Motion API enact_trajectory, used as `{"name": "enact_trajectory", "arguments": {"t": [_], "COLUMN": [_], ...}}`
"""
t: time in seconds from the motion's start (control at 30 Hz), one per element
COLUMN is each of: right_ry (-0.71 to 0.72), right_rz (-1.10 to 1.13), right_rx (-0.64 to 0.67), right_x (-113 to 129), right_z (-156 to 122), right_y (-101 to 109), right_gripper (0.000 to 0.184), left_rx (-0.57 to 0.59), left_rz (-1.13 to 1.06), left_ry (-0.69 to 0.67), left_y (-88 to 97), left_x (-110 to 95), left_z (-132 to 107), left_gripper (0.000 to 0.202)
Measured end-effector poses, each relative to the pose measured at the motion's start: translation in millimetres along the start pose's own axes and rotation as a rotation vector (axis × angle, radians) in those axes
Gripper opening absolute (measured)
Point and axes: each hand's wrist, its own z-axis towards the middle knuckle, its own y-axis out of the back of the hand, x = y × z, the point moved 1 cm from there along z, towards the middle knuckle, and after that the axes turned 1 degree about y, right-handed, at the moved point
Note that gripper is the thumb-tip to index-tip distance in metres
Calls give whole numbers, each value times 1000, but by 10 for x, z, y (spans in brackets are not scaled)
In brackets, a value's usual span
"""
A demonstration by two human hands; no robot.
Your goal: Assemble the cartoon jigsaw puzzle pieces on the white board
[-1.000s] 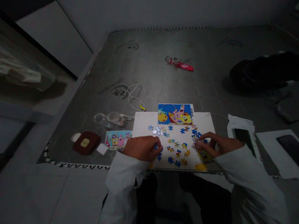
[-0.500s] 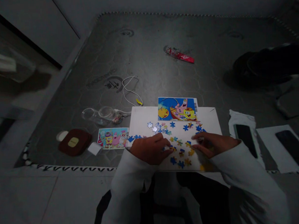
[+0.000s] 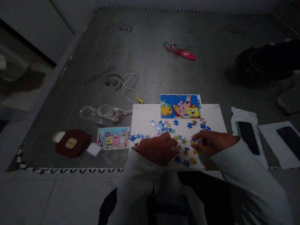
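Observation:
Loose puzzle pieces (image 3: pixel 186 162), blue and yellow, lie scattered over a white board (image 3: pixel 146 112). My right hand (image 3: pixel 213 142) is at the board's right side, with thumb and forefinger closed around a blue and yellow puzzle piece (image 3: pixel 193 141). My left hand (image 3: pixel 158 149) rests low over the middle of the board, fingers curled; its tips meet a yellow-orange puzzle piece (image 3: pixel 177 147), partly covered. Behind the pieces lies a blue cartoon picture card (image 3: pixel 180 106). More puzzle pieces (image 3: pixel 161 126) spread beyond my left hand.
Left of the board are a second picture card (image 3: pixel 113 138), a brown case (image 3: pixel 73 143), clear plastic cups (image 3: pixel 98 114) and a white cord (image 3: pixel 132 90). A red wrapper (image 3: pixel 181 52) lies farther back. Two phones (image 3: pixel 248 137) rest on white sheets at right, below a dark bag (image 3: pixel 263 62).
The view has shifted slightly. My left hand has moved right across the board. The fingers of my right hand have come in around the blue and yellow puzzle piece.

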Motion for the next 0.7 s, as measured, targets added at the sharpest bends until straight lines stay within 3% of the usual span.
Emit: {"name": "enact_trajectory", "arguments": {"t": [0.2,0.43,0.7], "right_ry": [-56,-99,-75], "right_rz": [13,38,103], "right_rx": [45,71,51], "right_x": [-41,58,39], "right_z": [28,44,28], "right_y": [-27,39,33], "right_gripper": [18,15,13], "left_rx": [-6,84,48], "left_rz": [8,-11,48], "left_ry": [36,34,67], "left_y": [83,35,36], "left_x": [-44,-17,-70], "left_z": [-7,29,31], "left_gripper": [26,28,25]}}
